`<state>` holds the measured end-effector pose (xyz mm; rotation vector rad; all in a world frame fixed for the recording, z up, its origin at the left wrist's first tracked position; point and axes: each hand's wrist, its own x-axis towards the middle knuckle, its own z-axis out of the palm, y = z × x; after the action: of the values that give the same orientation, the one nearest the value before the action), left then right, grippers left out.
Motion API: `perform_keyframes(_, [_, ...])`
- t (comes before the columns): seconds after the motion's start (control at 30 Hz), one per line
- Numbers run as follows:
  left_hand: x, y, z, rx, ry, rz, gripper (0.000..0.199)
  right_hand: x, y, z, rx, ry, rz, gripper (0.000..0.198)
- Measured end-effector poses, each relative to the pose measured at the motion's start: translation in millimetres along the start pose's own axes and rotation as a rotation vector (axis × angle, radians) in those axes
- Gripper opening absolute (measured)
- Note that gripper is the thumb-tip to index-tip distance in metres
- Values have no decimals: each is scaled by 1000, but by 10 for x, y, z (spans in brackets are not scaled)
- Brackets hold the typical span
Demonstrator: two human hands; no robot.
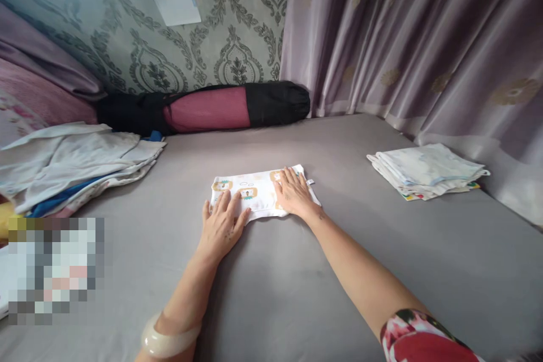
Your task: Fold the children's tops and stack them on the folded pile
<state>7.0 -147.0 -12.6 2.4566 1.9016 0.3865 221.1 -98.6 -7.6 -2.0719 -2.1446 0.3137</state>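
A white folded cloth with orange and teal printed pictures lies flat on the grey bed sheet, and a small white tag sticks out at its right edge. On its left front part rests my left hand, palm down with the fingers spread. My right hand lies flat across the cloth's right end, fingers stretched away from me. Neither hand grips anything. Parts of the cloth are hidden under both hands. Whether it is a garment I cannot tell.
A pile of folded cloths sits at the right. Loose clothes are heaped at the left, above a blurred-out patch. A black and pink long bag lies along the patterned wall. Purple curtains hang at the right.
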Motion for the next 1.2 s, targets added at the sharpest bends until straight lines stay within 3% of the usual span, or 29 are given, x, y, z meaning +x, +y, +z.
perform_keyframes(0.3, [11,-22,-10,17,-23,-41,51,-23,-5,-26,32,27,-9,60])
perform_keyframes(0.53, [23,-26,-46,0,-29,-62,49,-15,112,-90,-32,154,45,61])
perform_keyframes(0.93, [19,-5,-72,-5,-27,-69,47,36,208,-50,-35,61,117,63])
perform_keyframes(1.07, [29,44,-75,-19,83,-8,46,-12,88,-82,-55,130,60,60])
perform_keyframes(1.2, [27,149,-27,-35,100,135,47,-140,-202,-57,-34,170,-150,58])
